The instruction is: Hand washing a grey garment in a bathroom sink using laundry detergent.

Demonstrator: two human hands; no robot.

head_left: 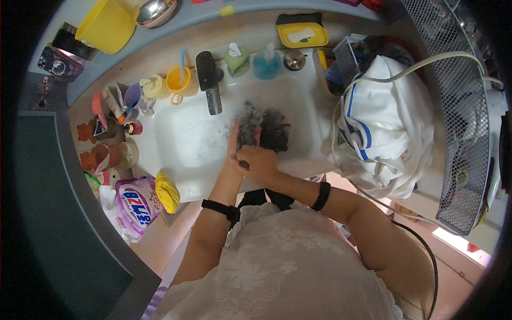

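In the white sink (181, 165), a dark wet cloth (274, 132) is bunched up, with suds on its left part. My left hand (235, 137) is at the cloth's left side and holds it, its thumb showing beside the suds; most of its fingers are hidden under cloth and foam. Closed in a fist, my right hand (258, 161) crosses close to the left wrist and grips a dark end of the cloth. Above my hands, a dark faucet (212, 90) points into the basin.
Behind the sink stand a yellow cup (177, 85), a green soap bottle (236, 61) and a blue soap bottle (266, 65). White fabric (389, 122) is heaped at right, beside a wire rack (461, 138). A detergent pouch (136, 200) and yellow cloth (166, 193) sit at left.
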